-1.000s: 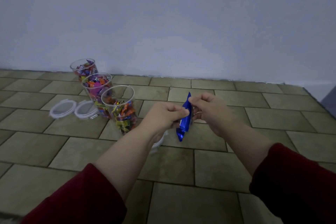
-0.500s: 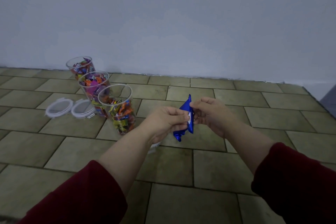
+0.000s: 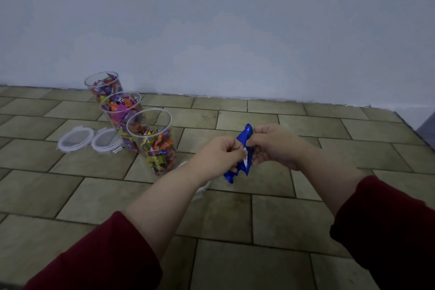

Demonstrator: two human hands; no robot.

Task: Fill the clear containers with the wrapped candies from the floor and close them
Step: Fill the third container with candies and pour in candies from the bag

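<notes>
Containers [image 3: 150, 125], three clear ones with open tops, stand in a row on the tiled floor [image 3: 235, 219] near the wall, each holding wrapped candies [image 3: 157, 153]. Two white-rimmed lids [image 3: 75, 140] lie flat just left of the row. Right of the nearest container, the left hand [image 3: 219, 155] and right hand [image 3: 275, 146] meet in the air, both pinching a crumpled blue wrapper [image 3: 246, 134].

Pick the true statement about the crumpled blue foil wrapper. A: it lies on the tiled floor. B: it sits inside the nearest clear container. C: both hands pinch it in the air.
C: the left hand and the right hand each pinch the crumpled blue foil wrapper between them.
</notes>
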